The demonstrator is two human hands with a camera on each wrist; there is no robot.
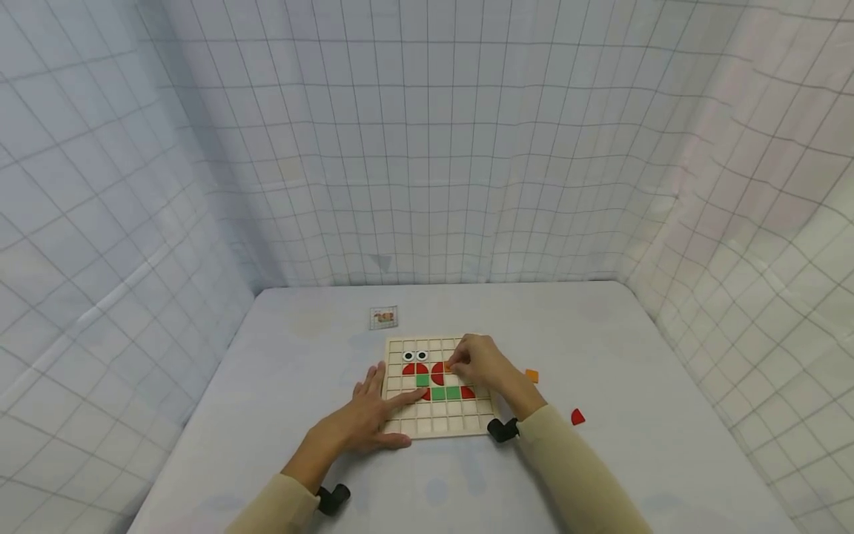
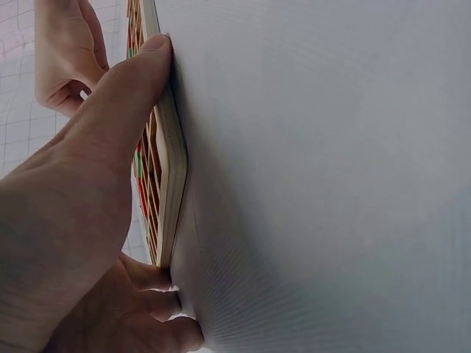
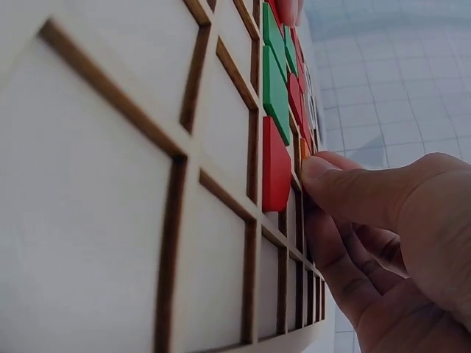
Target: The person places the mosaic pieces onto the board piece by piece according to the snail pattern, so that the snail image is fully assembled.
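A wooden grid board (image 1: pixel 427 427) lies on the table with coloured tiles in its cells. My left hand (image 1: pixel 365 414) spreads along the board's left side, its index finger touching a red tile in the lower row; the thumb rests at the near edge. With thumb and fingers, my right hand (image 1: pixel 482 362) pinches an orange tile (image 3: pixel 303 149) at a cell right of two red rounded tiles (image 1: pixel 437 379). Its fingers hide most of that tile. Green square tiles (image 1: pixel 445 394) and a red tile (image 1: pixel 468 391) fill part of the lower row. Two eye tiles (image 1: pixel 415 356) sit near the top left.
Behind the board lies a small picture card (image 1: pixel 383 317). To the right are a loose orange tile (image 1: pixel 531 376), partly beside my right forearm, and a loose red rounded tile (image 1: pixel 577 417). White gridded curtains (image 1: pixel 440 148) enclose the table's back and sides.
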